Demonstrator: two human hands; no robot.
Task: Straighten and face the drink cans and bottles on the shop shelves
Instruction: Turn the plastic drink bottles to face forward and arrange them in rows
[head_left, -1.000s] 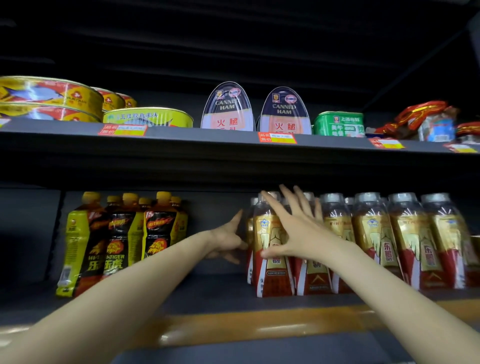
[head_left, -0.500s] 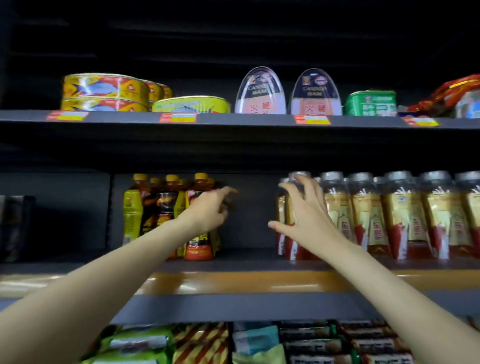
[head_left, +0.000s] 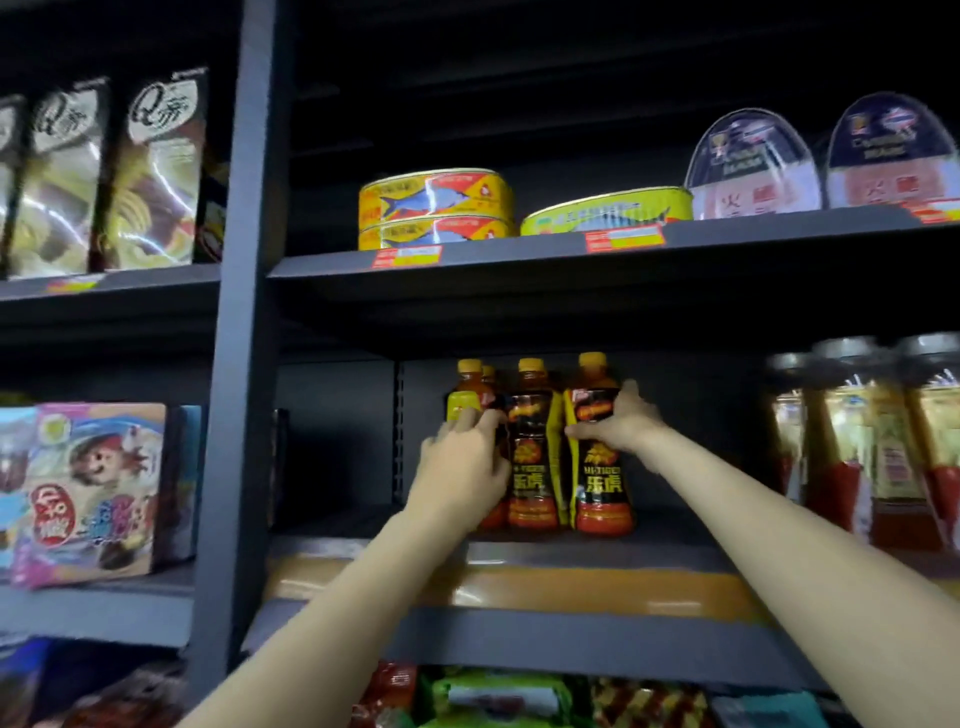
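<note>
1. Centre frame, bare dark grey metal shelf (head_left: 675, 535) lies open either side of the cluster of yellow-capped orange-and-black plastic drink bottles (head_left: 530, 452).
2. Left hand (head_left: 460, 470) curls its grip round the cluster's left bottle.
3. Right hand (head_left: 621, 423) grips the rightmost bottle (head_left: 602, 478), thumb across the label.
4. Silver-capped red-and-gold bottles (head_left: 883, 457) stand well right.
</note>
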